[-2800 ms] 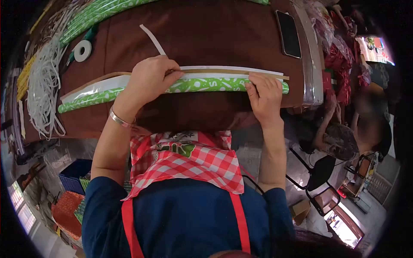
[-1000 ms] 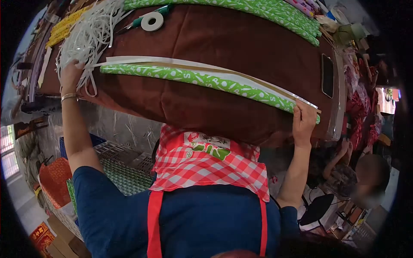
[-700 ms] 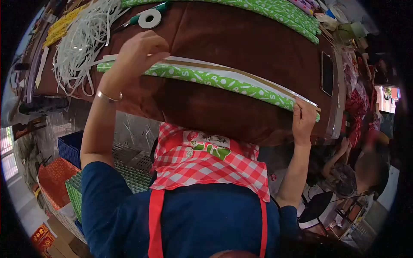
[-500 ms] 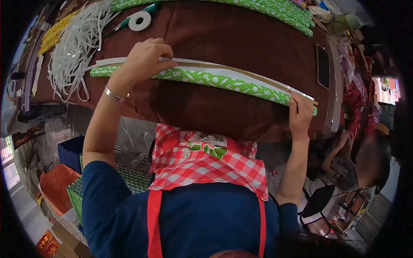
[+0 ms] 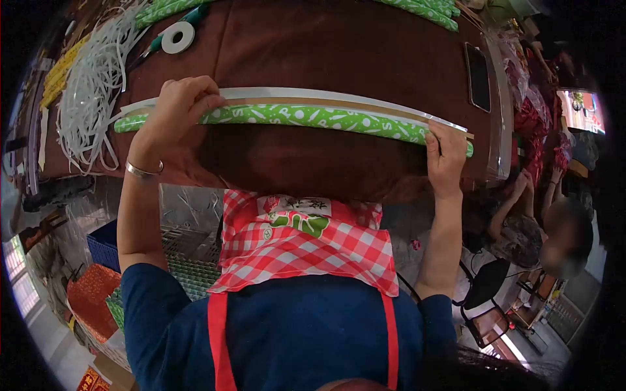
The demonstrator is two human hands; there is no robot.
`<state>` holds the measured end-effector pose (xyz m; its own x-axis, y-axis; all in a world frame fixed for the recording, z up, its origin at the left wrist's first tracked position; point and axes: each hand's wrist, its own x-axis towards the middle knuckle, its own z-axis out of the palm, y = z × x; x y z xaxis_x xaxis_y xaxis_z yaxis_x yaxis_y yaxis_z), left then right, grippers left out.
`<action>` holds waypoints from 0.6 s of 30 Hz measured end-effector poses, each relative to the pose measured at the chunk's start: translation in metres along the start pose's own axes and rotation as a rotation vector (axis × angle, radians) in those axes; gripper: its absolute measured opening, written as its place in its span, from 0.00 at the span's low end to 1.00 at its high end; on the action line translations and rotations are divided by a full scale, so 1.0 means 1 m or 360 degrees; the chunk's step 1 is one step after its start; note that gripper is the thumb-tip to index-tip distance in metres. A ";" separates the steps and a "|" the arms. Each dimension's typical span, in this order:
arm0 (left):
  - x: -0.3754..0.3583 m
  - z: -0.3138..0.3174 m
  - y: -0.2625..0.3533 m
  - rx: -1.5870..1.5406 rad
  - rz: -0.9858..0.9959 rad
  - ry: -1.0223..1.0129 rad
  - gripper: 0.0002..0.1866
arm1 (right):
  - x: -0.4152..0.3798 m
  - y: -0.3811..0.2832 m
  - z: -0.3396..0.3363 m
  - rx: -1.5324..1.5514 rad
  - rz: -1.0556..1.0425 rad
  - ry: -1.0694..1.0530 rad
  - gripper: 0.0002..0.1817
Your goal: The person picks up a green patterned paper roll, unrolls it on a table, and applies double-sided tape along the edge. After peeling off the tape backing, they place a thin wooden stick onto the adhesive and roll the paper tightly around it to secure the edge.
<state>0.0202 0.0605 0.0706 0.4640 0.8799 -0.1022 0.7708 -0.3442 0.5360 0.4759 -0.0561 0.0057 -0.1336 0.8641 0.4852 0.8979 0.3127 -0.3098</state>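
Observation:
A long roll of green film (image 5: 293, 116) printed with white shapes and letters lies across the brown-covered table. Along its far side run a white strip (image 5: 280, 94) and a thin tan strip (image 5: 339, 103). My left hand (image 5: 179, 111) is closed over the roll toward its left end, thumb and fingers together at the strips' edge; exactly what they pinch is hidden. My right hand (image 5: 447, 156) grips the roll close to its right end, with the fingers over the strips there.
A tangle of white strips (image 5: 91, 91) lies at the left beside yellow pieces (image 5: 62, 72). Farther back are a roll of white tape (image 5: 177, 38), a green-handled tool (image 5: 156, 44) and more green rolls (image 5: 430, 12). A phone (image 5: 478, 77) rests at the right. Another person (image 5: 521, 238) sits beyond.
The view has shifted, so the table's things appear slightly left and higher. My left hand stays near the roll's left part and my right hand at its right end.

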 end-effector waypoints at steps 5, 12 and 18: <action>-0.003 0.001 -0.026 0.0069 0.0197 0.0088 0.08 | 0.000 0.000 0.001 -0.0011 -0.0014 0.0021 0.13; -0.001 0.002 -0.015 0.0096 -0.0172 0.0122 0.10 | 0.003 -0.002 -0.002 0.0019 -0.0008 -0.0007 0.12; 0.002 0.006 -0.012 0.0264 -0.0154 0.0221 0.10 | 0.002 -0.001 0.000 -0.0003 -0.0020 0.0005 0.13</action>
<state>0.0141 0.0648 0.0590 0.3288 0.9441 -0.0238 0.8752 -0.2952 0.3833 0.4747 -0.0552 0.0072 -0.1437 0.8589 0.4916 0.8970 0.3229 -0.3018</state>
